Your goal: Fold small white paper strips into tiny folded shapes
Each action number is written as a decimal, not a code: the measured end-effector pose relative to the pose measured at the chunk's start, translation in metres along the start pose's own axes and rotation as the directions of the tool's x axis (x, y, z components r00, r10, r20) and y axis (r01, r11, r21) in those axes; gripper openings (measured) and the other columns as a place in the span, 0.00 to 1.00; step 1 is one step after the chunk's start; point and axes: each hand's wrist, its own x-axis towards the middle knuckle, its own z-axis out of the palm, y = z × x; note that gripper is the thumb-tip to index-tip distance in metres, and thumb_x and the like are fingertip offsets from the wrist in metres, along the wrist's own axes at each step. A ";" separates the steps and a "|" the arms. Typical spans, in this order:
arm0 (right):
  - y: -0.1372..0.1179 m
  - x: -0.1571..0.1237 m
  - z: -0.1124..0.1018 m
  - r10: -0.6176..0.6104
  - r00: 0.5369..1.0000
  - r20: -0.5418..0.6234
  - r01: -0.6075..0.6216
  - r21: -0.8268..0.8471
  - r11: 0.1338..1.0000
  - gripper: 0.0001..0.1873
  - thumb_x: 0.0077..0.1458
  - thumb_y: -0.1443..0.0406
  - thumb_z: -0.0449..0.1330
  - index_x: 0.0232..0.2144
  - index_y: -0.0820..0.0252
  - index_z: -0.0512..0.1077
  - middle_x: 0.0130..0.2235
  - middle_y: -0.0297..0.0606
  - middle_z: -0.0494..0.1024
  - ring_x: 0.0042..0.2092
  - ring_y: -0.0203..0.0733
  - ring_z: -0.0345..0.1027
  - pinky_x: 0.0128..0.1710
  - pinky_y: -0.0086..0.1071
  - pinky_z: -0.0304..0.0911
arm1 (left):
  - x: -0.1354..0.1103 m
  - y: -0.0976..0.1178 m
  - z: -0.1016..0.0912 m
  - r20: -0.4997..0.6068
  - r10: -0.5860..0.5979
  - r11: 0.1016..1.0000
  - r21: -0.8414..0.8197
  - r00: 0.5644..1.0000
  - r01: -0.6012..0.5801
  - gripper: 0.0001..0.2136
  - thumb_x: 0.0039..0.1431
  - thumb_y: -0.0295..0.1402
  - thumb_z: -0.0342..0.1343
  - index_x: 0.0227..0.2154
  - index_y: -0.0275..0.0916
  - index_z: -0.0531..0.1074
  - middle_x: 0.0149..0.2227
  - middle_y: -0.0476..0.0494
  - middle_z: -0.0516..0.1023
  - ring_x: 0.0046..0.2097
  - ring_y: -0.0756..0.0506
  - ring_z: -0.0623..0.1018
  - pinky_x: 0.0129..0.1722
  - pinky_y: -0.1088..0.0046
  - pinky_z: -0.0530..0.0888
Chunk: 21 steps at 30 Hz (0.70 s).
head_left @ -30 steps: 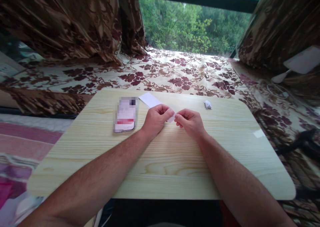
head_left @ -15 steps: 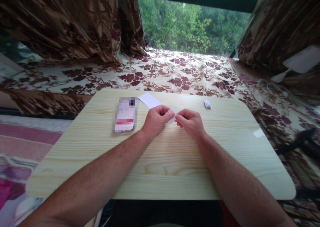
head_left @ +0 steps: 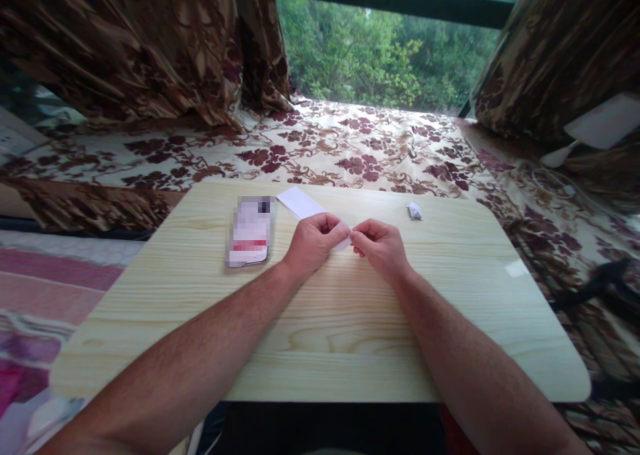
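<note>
A long white paper strip (head_left: 303,203) lies slanted on the pale wooden table (head_left: 320,328), its near end lifted between my hands. My left hand (head_left: 314,243) is closed, thumb and fingers pinching that end of the strip. My right hand (head_left: 380,245) is closed too, pinching the same end from the right, fingertips almost touching the left ones. The part of the strip inside the fingers is hidden. Both forearms rest over the table's middle.
A phone (head_left: 250,231) lies flat left of my left hand. A small folded white paper piece (head_left: 415,210) sits at the table's far right. Floral cloth (head_left: 350,145) and curtains surround the table; a window is behind. A white object (head_left: 603,125) rests at right.
Both hands stay at the strip's end with only slight finger shifts. The view has drifted a little.
</note>
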 end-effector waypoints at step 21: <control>-0.001 -0.001 0.001 -0.006 1.000 -0.005 0.006 -0.065 0.998 0.09 0.48 0.63 0.62 0.20 0.59 0.70 0.18 0.29 0.68 0.20 0.31 0.55 0.20 0.28 0.48 | 0.003 -0.003 -0.002 -0.038 0.009 1.000 -0.027 0.999 -0.010 0.10 0.47 0.38 0.65 0.23 0.36 0.75 0.23 0.50 0.73 0.26 0.52 0.68 0.28 0.75 0.64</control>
